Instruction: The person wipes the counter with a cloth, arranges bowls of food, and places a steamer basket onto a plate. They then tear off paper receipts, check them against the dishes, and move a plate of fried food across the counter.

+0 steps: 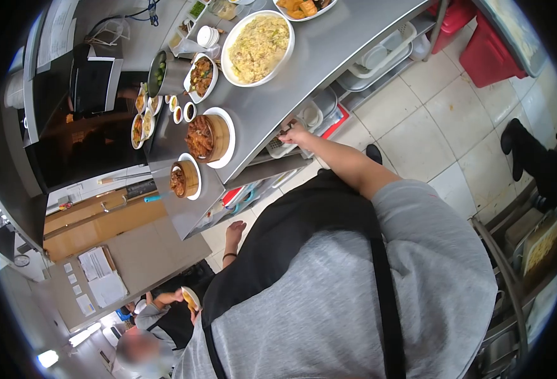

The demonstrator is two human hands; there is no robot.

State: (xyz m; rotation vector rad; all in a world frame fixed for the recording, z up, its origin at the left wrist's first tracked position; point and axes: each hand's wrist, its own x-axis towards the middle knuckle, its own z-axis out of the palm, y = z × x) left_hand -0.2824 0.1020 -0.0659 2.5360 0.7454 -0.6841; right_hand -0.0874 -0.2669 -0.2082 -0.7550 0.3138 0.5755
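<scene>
My right hand (pixel 294 134) reaches under the steel counter (pixel 253 126) to a white perforated basket (pixel 278 149) on the shelf. Its fingers are closed on a small dark item that I cannot make out. Lower and to the left, my left hand (pixel 235 232) hangs beside my black apron (pixel 303 221), fingers loosely bent, holding nothing. On the counter above sit a bamboo steamer of glossy brown chicken feet (pixel 200 138), a smaller bamboo steamer (pixel 178 179) with brown pieces, an oval plate of fried rice (pixel 259 49) and a plate of browned food (pixel 201 77).
Small sauce dishes (pixel 190 112) and stacked white cups (pixel 207 36) stand on the counter. Red bins (pixel 490 54) are at the upper right. Another person (pixel 165 322) holds a dish (pixel 191 298) at the lower left. A metal rack (pixel 505 278) stands at the right.
</scene>
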